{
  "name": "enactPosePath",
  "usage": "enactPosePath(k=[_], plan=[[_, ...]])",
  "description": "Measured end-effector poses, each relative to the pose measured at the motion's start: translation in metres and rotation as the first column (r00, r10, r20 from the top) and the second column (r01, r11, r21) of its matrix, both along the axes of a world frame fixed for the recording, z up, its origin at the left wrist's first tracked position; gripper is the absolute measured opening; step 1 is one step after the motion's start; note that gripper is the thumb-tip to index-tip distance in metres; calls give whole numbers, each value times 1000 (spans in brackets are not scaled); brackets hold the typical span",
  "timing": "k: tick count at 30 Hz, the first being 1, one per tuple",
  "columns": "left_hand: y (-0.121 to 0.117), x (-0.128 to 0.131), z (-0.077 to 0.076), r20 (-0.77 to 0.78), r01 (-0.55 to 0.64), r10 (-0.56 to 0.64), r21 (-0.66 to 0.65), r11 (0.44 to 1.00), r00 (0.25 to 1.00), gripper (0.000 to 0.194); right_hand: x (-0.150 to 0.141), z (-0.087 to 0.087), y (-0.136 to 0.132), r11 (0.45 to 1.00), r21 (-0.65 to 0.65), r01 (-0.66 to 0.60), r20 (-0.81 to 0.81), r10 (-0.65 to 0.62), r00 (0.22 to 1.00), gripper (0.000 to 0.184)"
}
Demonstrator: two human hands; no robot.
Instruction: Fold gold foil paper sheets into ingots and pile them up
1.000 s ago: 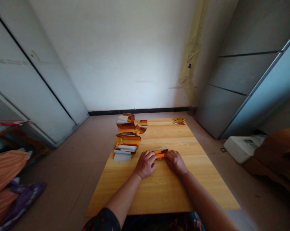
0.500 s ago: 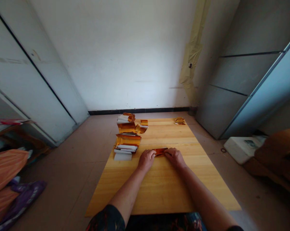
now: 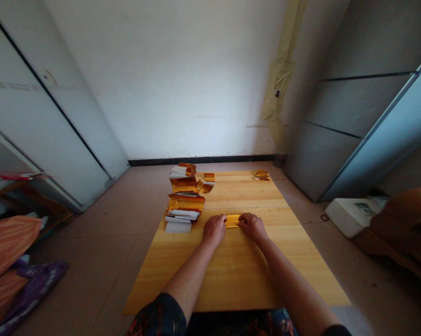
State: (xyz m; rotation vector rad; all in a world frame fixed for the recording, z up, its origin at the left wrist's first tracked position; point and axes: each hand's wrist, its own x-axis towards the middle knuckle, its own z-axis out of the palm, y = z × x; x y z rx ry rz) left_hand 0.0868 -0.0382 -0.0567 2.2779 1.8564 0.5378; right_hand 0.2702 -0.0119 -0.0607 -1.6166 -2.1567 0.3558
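A pale wooden table runs away from the person toward a white wall. Near its left edge, folded gold-and-white foil packets form a loose column; a small gold scrap sits at the far right corner. A narrow gold foil strip lies flat between the left hand and right hand, its long axis running side to side. Each hand's fingers, held together and curled, press at one end; neither hand is clearly nearer.

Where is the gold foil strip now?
In the head view, the gold foil strip lies on the wooden table between the left hand and right hand.
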Motion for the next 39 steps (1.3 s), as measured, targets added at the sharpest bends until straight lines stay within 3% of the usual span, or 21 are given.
enactPosePath(k=[8,14,22,28,32,39], plan=[[-1,4,-1,-81,-16,17,20,1000,997,18,-1,1,1,999,-30,26,-10,-27,1000,13],[-4,2,-2,-129,16,-6,76,997,992,15,4,-6,0,999,54,1,-50,2,999,11],[-6,1,0,-198,200,-170,143,969,965,18,1,-5,-5,991,130,-16,22,13,1000,15],[-11,-4,4,-252,293,-256,119,949,933,22,-16,13,-6,999,-25,36,217,-30,976,17],[-20,-11,8,-223,318,-283,140,938,933,20,-23,19,-7,997,-65,49,229,-33,973,22],[-26,-18,3,-129,254,-234,168,953,964,22,-34,28,-13,969,-145,200,212,-167,963,19]])
